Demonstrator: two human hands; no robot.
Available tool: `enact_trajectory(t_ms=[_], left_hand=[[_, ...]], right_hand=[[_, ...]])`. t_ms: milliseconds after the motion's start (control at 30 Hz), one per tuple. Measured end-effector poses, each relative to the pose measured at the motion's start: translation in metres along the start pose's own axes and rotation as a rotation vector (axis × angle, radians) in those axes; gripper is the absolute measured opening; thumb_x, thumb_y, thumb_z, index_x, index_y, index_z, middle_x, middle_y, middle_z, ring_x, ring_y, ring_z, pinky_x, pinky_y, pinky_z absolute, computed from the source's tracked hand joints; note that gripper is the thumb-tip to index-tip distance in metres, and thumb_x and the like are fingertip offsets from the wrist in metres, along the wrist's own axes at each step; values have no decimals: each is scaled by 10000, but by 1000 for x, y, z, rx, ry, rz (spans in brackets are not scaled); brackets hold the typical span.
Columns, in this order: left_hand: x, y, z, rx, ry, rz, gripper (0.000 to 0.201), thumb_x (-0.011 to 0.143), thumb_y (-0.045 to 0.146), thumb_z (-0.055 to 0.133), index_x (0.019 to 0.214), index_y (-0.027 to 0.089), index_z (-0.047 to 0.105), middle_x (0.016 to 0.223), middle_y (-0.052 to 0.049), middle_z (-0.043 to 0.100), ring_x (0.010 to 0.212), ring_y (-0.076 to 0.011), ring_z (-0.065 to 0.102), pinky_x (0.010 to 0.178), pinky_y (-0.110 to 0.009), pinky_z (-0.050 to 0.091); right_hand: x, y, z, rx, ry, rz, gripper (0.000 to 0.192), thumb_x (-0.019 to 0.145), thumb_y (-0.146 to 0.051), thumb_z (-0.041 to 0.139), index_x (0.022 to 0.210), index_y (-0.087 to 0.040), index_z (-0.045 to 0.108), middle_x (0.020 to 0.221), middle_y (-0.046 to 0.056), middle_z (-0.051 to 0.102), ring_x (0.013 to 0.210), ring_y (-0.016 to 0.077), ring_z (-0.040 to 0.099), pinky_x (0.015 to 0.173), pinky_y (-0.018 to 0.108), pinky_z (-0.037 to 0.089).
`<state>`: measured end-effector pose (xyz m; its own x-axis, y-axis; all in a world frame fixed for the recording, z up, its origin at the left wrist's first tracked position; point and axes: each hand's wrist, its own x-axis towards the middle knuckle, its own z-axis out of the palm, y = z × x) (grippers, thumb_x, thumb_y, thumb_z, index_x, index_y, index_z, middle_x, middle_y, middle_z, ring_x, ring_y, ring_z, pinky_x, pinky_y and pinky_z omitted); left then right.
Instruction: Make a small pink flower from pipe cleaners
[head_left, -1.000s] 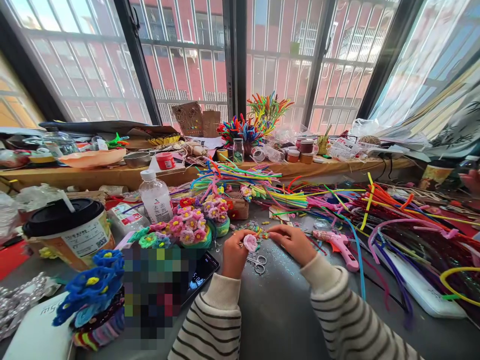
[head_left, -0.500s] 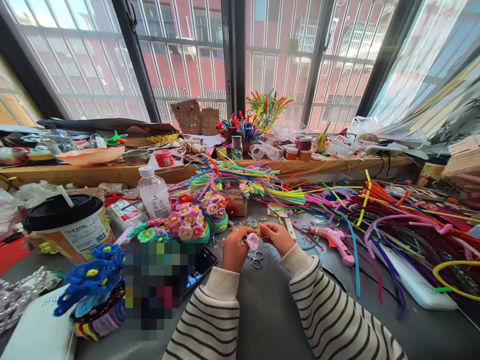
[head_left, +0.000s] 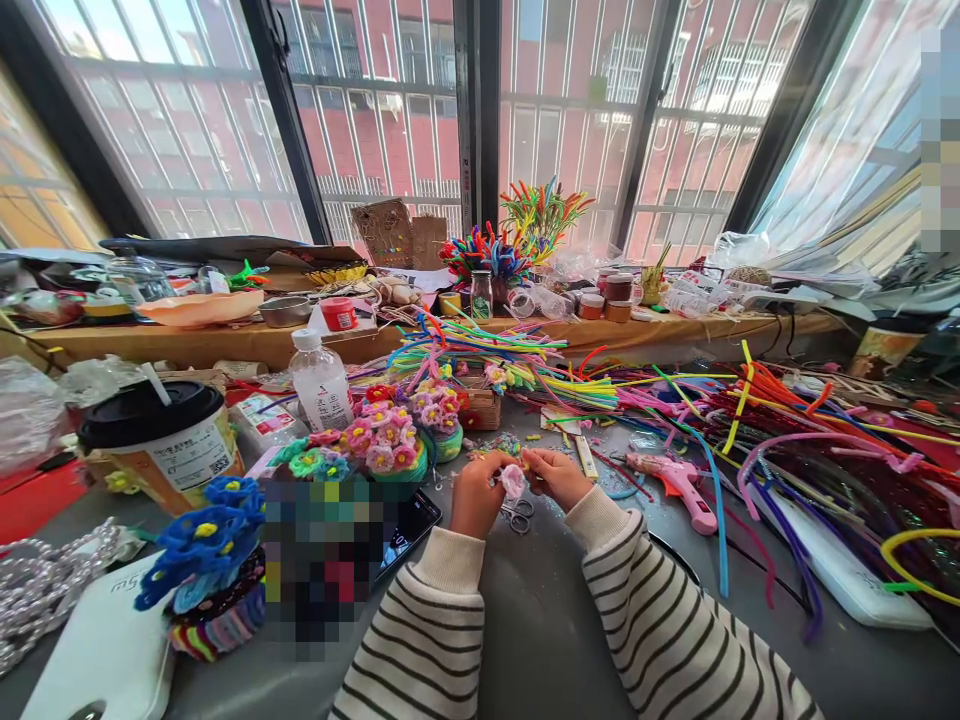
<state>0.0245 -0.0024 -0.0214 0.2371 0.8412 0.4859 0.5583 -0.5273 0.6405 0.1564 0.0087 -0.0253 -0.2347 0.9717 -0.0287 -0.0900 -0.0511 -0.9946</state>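
Between my two hands, above the grey table [head_left: 525, 620], is a pale pink fuzzy pipe-cleaner flower [head_left: 513, 482]. My left hand [head_left: 476, 495] is closed, pinching the flower between thumb and fingers. Just to its right, my right hand [head_left: 556, 478] is also closed in a pinch; what lies in its fingertips is too small to make out, with a hint of yellow there. Small scissors [head_left: 519, 518] lie on the table right below the flower, partly covered by it.
Finished pipe-cleaner flowers [head_left: 382, 440] and a phone [head_left: 409, 530] lie to the left, near a lidded cup [head_left: 169, 440] and a bottle [head_left: 321, 385]. A pink glue gun [head_left: 679, 485] rests at right, beside heaped pipe cleaners [head_left: 780, 430]. A cluttered ledge [head_left: 360, 345] runs behind.
The whole view has shifted slightly, so things appear a little farther right. Both hands keep their pinches around the pink flower, with only slight finger movement.
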Motion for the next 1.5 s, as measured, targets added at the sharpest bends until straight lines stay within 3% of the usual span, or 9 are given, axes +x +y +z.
enact_trajectory(t_ms=[167,367,667,900,1167,1500], left_hand=[[-1,2,-2,39,107,-4,122,658,192,458,707,174,568,691,-9,587,630,-117,491,580,-208,348],[-2,5,-3,154,107,59,140,681,180,439,705,184,577,706,-14,589,663,-121,486,590,-215,340],[-2,7,-3,287,106,136,117,669,170,475,711,203,579,712,5,591,682,-129,497,600,-236,330],[-2,5,0,412,96,247,294,670,148,473,926,273,546,859,-2,558,707,-128,493,617,-239,350],[-2,8,1,510,111,353,239,708,194,446,907,252,564,822,-15,574,666,-129,493,590,-252,339],[-2,6,4,503,218,358,198,721,258,449,850,212,592,759,-18,580,631,-117,481,586,-237,330]], right_hand=[[-9,-6,-4,-275,188,-250,342,632,-489,468,656,-154,531,556,2,516,459,85,426,419,213,335],[-22,-12,-1,-554,258,-392,232,683,-360,481,724,-149,570,692,51,588,612,135,514,513,227,383],[-18,-8,-4,-612,259,-414,206,700,-317,463,717,-136,560,680,52,592,603,132,525,537,232,406],[-17,-9,-7,-735,186,-459,140,713,-202,439,721,-126,557,666,53,588,621,131,524,590,252,407],[-15,-9,-9,-738,171,-379,135,709,-181,429,700,-120,549,635,48,579,584,123,514,557,242,400],[-15,-7,-4,-616,205,-316,158,699,-260,428,641,-142,516,536,4,513,484,98,463,467,211,367]])
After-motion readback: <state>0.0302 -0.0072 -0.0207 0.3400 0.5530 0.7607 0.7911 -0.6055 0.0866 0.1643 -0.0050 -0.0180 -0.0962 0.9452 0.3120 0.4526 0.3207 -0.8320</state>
